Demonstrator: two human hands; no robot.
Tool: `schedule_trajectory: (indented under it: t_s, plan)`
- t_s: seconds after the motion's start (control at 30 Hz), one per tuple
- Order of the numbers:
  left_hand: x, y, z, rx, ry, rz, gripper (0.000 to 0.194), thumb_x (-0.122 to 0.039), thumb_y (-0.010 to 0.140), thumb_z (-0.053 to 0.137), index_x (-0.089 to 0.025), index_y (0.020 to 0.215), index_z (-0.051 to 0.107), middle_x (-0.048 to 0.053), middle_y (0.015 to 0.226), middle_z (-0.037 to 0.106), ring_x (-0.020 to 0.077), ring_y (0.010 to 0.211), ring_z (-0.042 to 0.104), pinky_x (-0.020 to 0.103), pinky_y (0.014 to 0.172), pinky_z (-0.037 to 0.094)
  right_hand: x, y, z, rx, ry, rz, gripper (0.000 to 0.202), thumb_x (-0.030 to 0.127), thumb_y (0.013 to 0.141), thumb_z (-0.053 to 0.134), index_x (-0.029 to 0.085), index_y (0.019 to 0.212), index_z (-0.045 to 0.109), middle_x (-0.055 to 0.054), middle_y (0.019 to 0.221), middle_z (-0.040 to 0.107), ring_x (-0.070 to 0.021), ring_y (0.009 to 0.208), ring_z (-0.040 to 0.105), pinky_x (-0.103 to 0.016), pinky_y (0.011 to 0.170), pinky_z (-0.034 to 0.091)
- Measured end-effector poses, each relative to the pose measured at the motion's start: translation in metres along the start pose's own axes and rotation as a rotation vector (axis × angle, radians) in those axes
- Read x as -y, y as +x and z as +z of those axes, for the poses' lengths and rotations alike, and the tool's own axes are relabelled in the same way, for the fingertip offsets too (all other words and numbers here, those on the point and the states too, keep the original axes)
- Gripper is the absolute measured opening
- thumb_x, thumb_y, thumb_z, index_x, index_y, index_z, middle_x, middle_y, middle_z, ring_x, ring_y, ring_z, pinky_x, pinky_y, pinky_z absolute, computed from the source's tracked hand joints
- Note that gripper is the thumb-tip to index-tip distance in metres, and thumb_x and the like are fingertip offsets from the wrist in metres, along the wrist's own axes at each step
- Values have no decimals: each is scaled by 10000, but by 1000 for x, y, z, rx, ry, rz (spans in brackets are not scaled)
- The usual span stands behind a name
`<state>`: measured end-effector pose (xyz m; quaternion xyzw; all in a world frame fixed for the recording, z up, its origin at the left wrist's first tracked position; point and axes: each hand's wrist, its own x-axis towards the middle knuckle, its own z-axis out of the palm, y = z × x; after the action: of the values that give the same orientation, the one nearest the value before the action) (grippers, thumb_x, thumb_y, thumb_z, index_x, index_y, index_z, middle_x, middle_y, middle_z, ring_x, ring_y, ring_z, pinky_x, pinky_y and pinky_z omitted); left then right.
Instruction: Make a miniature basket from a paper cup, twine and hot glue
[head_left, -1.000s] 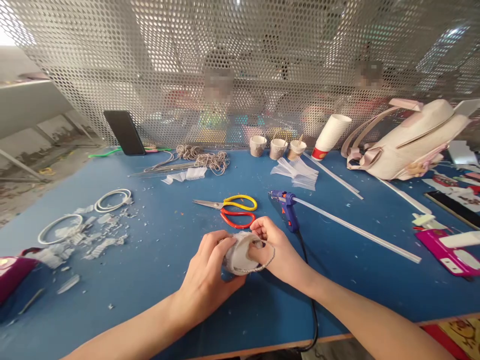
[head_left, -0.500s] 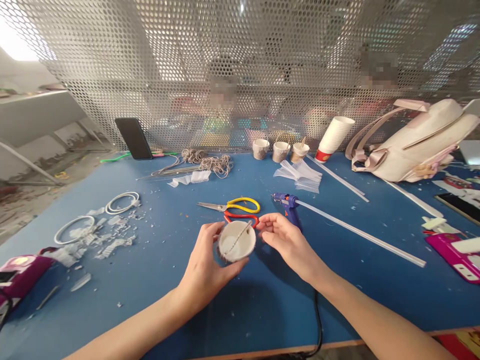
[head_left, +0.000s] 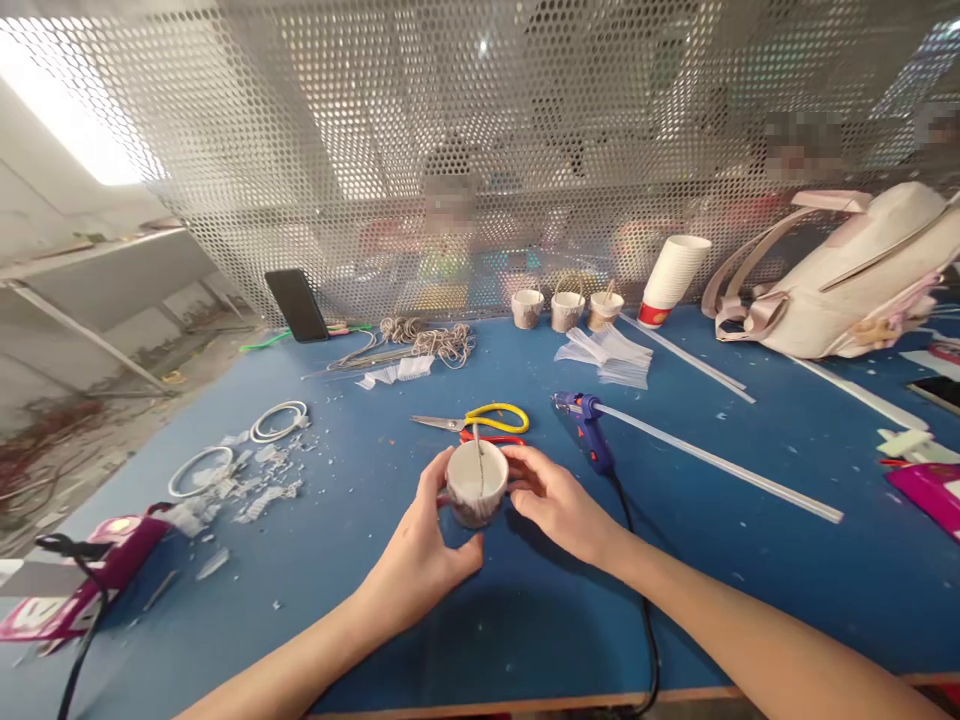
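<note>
A small white cup (head_left: 478, 482) with a cord handle arching over its mouth is held above the blue table. My left hand (head_left: 426, 545) grips its left side, fingers behind and thumb in front. On the right side, the bent fingers of my right hand (head_left: 559, 505) touch the cup. Scissors (head_left: 495, 418) with one yellow and one red handle lie just behind it, the red one partly hidden. To the right lies a blue glue gun (head_left: 589, 430), a long clear glue stick (head_left: 720, 462) extending from its back.
Three small cups (head_left: 568, 309), stacked paper cups (head_left: 673, 282), clear strips (head_left: 609, 352) and cord bundles (head_left: 442, 342) stand or lie at the back. White rings (head_left: 279, 421) and scraps lie left, near a phone (head_left: 297, 305). A pale backpack (head_left: 847, 275) sits right, before a perforated metal screen (head_left: 360, 130).
My right hand has closed in on the cup and now touches it. The cup has turned more upright. The whole view has shifted slightly, showing more of the left side.
</note>
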<state>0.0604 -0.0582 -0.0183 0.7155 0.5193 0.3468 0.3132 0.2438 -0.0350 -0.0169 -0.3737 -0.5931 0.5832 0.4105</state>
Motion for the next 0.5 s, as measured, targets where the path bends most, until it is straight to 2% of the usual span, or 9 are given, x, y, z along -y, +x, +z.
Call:
schedule_trajectory:
  t_s: [0.2, 0.3, 0.4, 0.5]
  plan:
    - [7, -8, -5, -105, -29, -18, 570, -168, 717, 577, -207, 1252, 383, 79, 1132, 578, 206, 1067, 595, 432, 969, 475, -2, 6, 3, 81, 53, -1, 450, 72, 696, 441, 222, 1098, 575, -21, 1147, 664, -193, 1132, 580, -351, 990, 434]
    - [9, -9, -4, -100, -28, 5, 491, -155, 722, 579, -214, 1190, 445, 67, 1138, 561, 195, 1090, 576, 403, 973, 470, -4, 9, 7, 59, 73, -23, 425, 90, 689, 457, 213, 1084, 557, -39, 1146, 665, -188, 1148, 573, -354, 1000, 432]
    - [9, -8, -4, -108, -75, -11, 466, -140, 705, 596, -215, 1134, 430, 67, 1135, 578, 192, 1075, 588, 401, 963, 473, -8, 12, 8, 23, 24, -49, 360, 136, 700, 497, 202, 1048, 555, -63, 1142, 666, -192, 1130, 588, -359, 988, 449]
    - [9, -6, -5, -189, -86, -63, 420, -189, 697, 637, -207, 1049, 408, 63, 1059, 601, 189, 998, 619, 398, 929, 491, -8, 11, 4, -26, -46, -51, 314, 198, 737, 533, 181, 1050, 555, -100, 1134, 656, -203, 1088, 609, -376, 964, 466]
